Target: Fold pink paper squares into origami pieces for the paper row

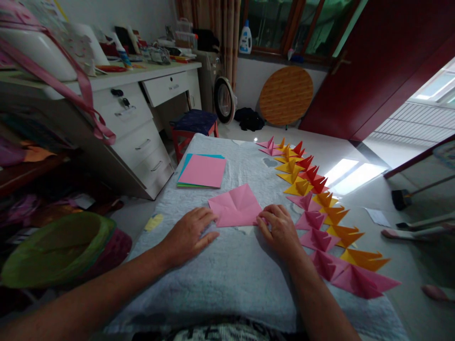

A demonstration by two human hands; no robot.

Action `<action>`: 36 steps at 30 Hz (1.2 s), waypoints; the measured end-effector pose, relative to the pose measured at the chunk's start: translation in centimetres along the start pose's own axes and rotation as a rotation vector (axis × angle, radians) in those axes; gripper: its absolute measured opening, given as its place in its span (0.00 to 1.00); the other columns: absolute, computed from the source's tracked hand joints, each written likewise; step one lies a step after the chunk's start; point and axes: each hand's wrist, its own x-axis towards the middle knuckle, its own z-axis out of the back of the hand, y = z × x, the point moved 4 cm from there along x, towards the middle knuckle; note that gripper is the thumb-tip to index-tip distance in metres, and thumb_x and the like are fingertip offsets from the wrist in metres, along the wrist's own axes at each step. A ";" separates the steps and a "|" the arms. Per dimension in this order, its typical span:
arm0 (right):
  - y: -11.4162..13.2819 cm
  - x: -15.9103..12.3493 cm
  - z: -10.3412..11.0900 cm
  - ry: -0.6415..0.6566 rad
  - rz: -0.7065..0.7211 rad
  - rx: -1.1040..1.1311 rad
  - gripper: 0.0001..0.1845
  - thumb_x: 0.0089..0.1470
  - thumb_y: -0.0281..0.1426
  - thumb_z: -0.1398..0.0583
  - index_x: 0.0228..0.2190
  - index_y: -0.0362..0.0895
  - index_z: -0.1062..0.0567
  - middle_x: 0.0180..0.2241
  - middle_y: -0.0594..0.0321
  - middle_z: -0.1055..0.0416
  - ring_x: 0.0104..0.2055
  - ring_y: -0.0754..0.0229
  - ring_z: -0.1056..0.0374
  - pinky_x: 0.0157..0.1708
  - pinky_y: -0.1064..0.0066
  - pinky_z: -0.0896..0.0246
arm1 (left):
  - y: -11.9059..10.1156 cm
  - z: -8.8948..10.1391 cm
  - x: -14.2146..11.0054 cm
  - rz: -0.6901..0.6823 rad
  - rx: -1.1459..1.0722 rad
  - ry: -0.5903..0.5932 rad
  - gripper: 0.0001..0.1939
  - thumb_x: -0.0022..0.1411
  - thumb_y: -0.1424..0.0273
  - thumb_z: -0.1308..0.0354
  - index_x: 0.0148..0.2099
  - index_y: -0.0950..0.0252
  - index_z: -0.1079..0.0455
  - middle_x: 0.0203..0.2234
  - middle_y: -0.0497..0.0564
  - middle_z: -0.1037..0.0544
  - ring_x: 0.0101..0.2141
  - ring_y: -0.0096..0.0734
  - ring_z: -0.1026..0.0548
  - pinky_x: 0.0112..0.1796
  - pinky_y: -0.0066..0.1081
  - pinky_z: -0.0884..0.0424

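A creased sheet of pink origami paper lies nearly flat on the cloth-covered table, fold lines crossing its middle. My left hand rests at its left edge, fingertips touching the paper and thumb held apart below. At the right corner, my right hand has its fingers curled and pinched on the paper. Behind the sheet sits a stack of square origami paper, pink on top with blue and green edges showing. Folded paper cranes in pink, yellow, orange and red stand in rows along the right side.
A bin with a green liner stands on the floor at left. Beyond the table are a stool, a white desk and a washing machine with its door open. A round wooden board leans on the wall.
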 end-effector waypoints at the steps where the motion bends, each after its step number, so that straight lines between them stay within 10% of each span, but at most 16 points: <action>1: 0.0 0.0 -0.1 -0.012 -0.021 -0.003 0.11 0.61 0.31 0.44 0.37 0.42 0.21 0.38 0.54 0.27 0.42 0.51 0.35 0.49 0.57 0.39 | 0.5 0.4 0.7 0.062 -0.048 -0.069 0.18 0.67 0.63 0.48 0.55 0.63 0.31 0.50 0.57 0.26 0.52 0.43 0.29 0.54 0.42 0.32; 6: 0.3 -0.1 -0.7 0.041 -0.045 0.012 0.22 0.55 0.32 0.39 0.51 0.38 0.28 0.48 0.49 0.30 0.51 0.46 0.38 0.56 0.52 0.43 | 2.6 0.7 4.4 0.231 -0.218 -0.128 0.25 0.61 0.65 0.46 0.59 0.66 0.35 0.55 0.59 0.30 0.56 0.45 0.30 0.57 0.45 0.34; 19: -0.5 -0.2 -1.1 -0.053 -0.056 0.056 0.12 0.54 0.19 0.45 0.33 0.45 0.26 0.49 0.53 0.31 0.54 0.48 0.40 0.55 0.51 0.43 | 1.3 1.0 7.4 0.237 -0.524 0.050 0.27 0.55 0.73 0.47 0.59 0.66 0.34 0.35 0.50 0.22 0.31 0.32 0.26 0.35 0.30 0.31; 23: 0.3 -0.2 -0.6 -0.106 0.000 0.087 0.14 0.53 0.18 0.46 0.35 0.46 0.26 0.47 0.55 0.29 0.53 0.50 0.39 0.55 0.54 0.44 | 0.6 1.1 6.9 0.291 -0.667 0.019 0.14 0.58 0.70 0.48 0.42 0.67 0.25 0.27 0.47 0.24 0.24 0.27 0.30 0.28 0.27 0.34; 31: 2.4 -0.2 -0.8 -0.122 0.148 0.186 0.27 0.55 0.21 0.44 0.56 0.43 0.33 0.42 0.55 0.27 0.48 0.50 0.38 0.53 0.56 0.43 | -1.3 1.6 5.0 0.362 -0.686 -0.229 0.23 0.56 0.73 0.46 0.55 0.68 0.26 0.49 0.57 0.22 0.48 0.41 0.24 0.50 0.39 0.27; 36: 1.9 -0.1 -1.0 -0.124 0.120 0.099 0.17 0.52 0.18 0.43 0.40 0.45 0.23 0.42 0.56 0.30 0.46 0.51 0.38 0.49 0.59 0.42 | -2.3 0.3 3.5 0.349 -0.835 -0.167 0.38 0.48 0.80 0.49 0.64 0.67 0.35 0.49 0.55 0.22 0.49 0.38 0.25 0.52 0.37 0.28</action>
